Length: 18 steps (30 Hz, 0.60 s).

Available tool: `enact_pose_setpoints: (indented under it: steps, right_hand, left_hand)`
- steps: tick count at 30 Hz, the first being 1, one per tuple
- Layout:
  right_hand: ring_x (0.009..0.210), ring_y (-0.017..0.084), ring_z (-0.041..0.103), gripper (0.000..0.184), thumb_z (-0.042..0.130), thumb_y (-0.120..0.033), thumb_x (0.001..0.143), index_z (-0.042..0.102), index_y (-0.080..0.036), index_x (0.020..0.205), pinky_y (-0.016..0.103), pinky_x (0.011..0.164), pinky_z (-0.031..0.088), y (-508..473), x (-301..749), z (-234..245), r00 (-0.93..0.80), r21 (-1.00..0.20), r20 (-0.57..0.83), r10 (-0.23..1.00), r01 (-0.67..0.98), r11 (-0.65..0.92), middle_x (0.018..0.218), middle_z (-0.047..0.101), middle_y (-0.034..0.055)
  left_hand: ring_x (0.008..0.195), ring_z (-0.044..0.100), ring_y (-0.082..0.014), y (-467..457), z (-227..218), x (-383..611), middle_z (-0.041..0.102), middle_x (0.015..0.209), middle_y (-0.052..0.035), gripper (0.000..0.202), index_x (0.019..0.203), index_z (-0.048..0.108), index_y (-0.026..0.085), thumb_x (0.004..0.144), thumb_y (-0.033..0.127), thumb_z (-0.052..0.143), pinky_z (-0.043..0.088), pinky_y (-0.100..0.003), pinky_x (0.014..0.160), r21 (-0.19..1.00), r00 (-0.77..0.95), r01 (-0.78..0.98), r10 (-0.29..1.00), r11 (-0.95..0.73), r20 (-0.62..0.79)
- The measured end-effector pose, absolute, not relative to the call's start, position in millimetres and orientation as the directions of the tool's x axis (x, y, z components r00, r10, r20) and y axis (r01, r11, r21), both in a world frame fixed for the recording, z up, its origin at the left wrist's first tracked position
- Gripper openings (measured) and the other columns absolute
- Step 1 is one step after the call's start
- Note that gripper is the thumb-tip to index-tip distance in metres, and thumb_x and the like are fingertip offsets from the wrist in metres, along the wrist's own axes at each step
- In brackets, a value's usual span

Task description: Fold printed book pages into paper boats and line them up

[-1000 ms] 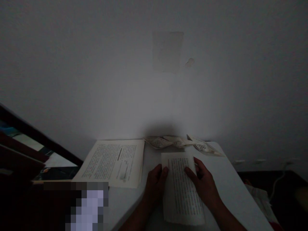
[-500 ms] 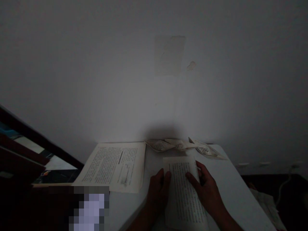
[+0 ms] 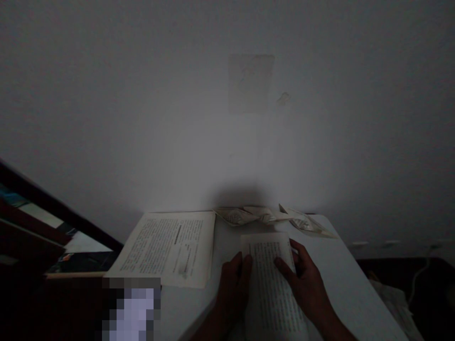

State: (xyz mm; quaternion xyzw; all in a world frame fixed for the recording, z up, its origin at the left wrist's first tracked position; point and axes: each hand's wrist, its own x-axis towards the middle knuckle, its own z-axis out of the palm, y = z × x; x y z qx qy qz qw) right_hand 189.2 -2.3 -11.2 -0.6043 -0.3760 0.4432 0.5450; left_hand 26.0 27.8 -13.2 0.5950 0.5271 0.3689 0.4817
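A printed sheet of paper (image 3: pixel 272 289) stretches toward me over the white table, its long sides between my hands. My left hand (image 3: pixel 234 279) grips its left edge, thumb on the upper face. Opposite, my right hand (image 3: pixel 305 279) has its thumb on the print and its fingers behind the right edge. Beyond the sheet, several folded paper boats (image 3: pixel 265 215) made of printed paper lie in a row by the wall. To the left rests a stack of printed pages (image 3: pixel 159 246).
The white table (image 3: pixel 341 279) stands against a grey wall (image 3: pixel 142 118) with a faint square patch. A dark slanted bar (image 3: pixel 53 203) runs along the left. Crumpled papers (image 3: pixel 394 298) and a pale cable (image 3: pixel 419 274) are low on the right. A pixelated block covers the lower left.
Both hands keep their grip on the sheet, almost unmoved. The whole view has shifted by a few pixels.
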Motion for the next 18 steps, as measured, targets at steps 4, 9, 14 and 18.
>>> enact_pose_setpoints:
  steps: [4, 9, 14, 18]
  right_hand:
    - [0.089, 0.026, 0.069, 0.057, 0.072, -0.040, 0.071, 0.042, -0.023, 0.117, 0.038, 0.077, 0.055, -2.9, 192.7, -10.5, 0.265, -0.985, -0.145, 0.953, -0.131, -0.113, 0.100, 0.073, 0.0082]
    - [0.086, 0.028, 0.070, 0.066, 0.074, -0.037, 0.069, 0.038, -0.025, 0.122, 0.042, 0.073, 0.055, -1.2, 196.6, -8.5, 0.157, -0.939, -0.184, 0.970, -0.322, -0.125, 0.099, 0.072, 0.0078]
    - [0.086, 0.028, 0.069, 0.066, 0.077, -0.033, 0.065, 0.041, -0.023, 0.120, 0.045, 0.079, 0.053, 0.0, 196.8, -9.3, 0.144, -0.945, -0.180, 0.973, -0.298, -0.131, 0.097, 0.071, 0.0078]
    - [0.083, 0.024, 0.069, 0.059, 0.075, -0.033, 0.068, 0.043, -0.023, 0.117, 0.040, 0.077, 0.054, -2.5, 195.5, -12.0, 0.149, -0.966, -0.148, 0.978, -0.232, -0.111, 0.097, 0.070, 0.0063]
  left_hand:
    - [0.064, 0.053, -0.0181, 29.0, -11.7, 24.9, 0.058, 0.064, -0.0049, 0.052, 0.070, 0.059, 0.015, 0.082, 0.063, 0.043, 0.044, -0.027, 0.059, 0.966, 0.151, 0.257, 0.986, 0.028, -0.068]
    - [0.064, 0.053, -0.0177, 31.2, -14.4, 22.3, 0.059, 0.065, -0.0047, 0.051, 0.072, 0.061, 0.014, 0.084, 0.061, 0.043, 0.041, -0.026, 0.057, 0.981, 0.236, 0.191, 0.968, 0.037, -0.083]
    - [0.061, 0.049, -0.0149, 33.7, -19.3, 20.4, 0.054, 0.064, -0.0024, 0.050, 0.071, 0.059, 0.014, 0.086, 0.059, 0.042, 0.037, -0.024, 0.055, 0.987, 0.301, 0.160, 0.951, 0.026, -0.074]
    - [0.058, 0.043, -0.0126, 35.6, -20.5, 20.0, 0.044, 0.058, 0.0016, 0.046, 0.061, 0.050, 0.016, 0.086, 0.055, 0.044, 0.034, -0.023, 0.054, 0.976, 0.194, 0.218, 0.980, -0.006, -0.037]
